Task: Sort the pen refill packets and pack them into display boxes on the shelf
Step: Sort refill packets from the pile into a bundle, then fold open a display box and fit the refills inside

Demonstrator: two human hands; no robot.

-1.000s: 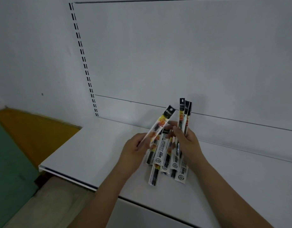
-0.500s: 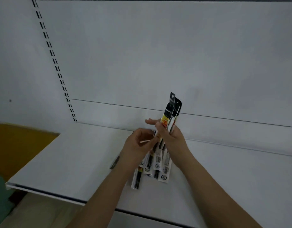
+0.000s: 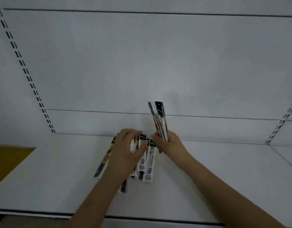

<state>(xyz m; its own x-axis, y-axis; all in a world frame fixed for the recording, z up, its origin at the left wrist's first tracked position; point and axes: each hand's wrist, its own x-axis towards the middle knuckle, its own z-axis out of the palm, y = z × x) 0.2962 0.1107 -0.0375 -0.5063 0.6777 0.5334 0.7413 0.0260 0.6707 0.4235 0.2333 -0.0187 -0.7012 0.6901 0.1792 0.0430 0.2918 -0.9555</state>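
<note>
Pen refill packets (image 3: 146,160) lay fanned on the white shelf (image 3: 216,170) beneath my left hand (image 3: 125,152), whose curled fingers pinched the top of one packet in the pile, while my right hand (image 3: 168,143) clamped a small sorted bundle (image 3: 159,120) upright, just beside and above the loose ones. The sorting looked barely under way: only a few packets were gathered, most remained on the shelf (one lay apart at the left edge of the pile), and no display box was in view, so all the packing seemed left to do. Half a second before, both my hands had met at the bundle, the left feeding a packet into it; by this moment the left had dropped back to the pile for another, and the bundle leaned slightly left.
</note>
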